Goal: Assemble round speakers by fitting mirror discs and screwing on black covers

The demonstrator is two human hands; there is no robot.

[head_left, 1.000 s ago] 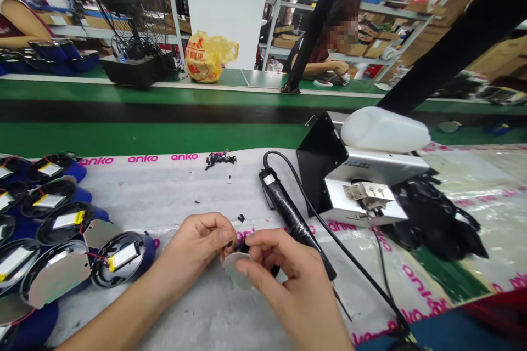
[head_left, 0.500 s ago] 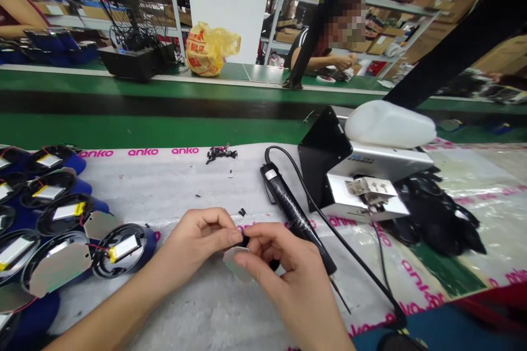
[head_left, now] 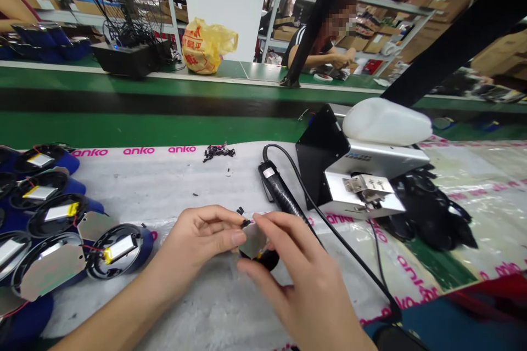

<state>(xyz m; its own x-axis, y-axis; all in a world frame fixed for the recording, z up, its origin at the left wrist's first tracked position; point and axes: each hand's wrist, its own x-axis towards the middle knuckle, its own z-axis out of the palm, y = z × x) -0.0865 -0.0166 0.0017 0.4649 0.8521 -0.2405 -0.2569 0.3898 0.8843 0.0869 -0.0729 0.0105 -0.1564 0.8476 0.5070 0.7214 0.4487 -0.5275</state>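
Note:
Between my hands, over the covered bench, is a small silvery-grey plate [head_left: 252, 241] with cut corners, set against a dark rounded part [head_left: 269, 259]. My left hand [head_left: 206, 236] is closed, its thumb and forefinger pinching the plate's left edge. My right hand [head_left: 308, 274] curves round the other side, forefinger at the top edge and thumb at the lower edge. A bit of yellow shows beneath the plate. The right fingers hide much of the dark part. Just beyond the fingertips lies a black scrap [head_left: 240, 210].
Blue round housings [head_left: 119, 252] with batteries and wires crowd the left. A black-handled tool [head_left: 284, 192] with a cord lies behind my right hand. A metal machine [head_left: 362, 156] carries a white bottle [head_left: 387, 120]. Black bags [head_left: 436, 208] lie right. A co-worker [head_left: 325, 55] sits across.
My right thumb has moved off the plate's face to its lower edge, so more of the plate shows. The plate has tilted up and shifted slightly right.

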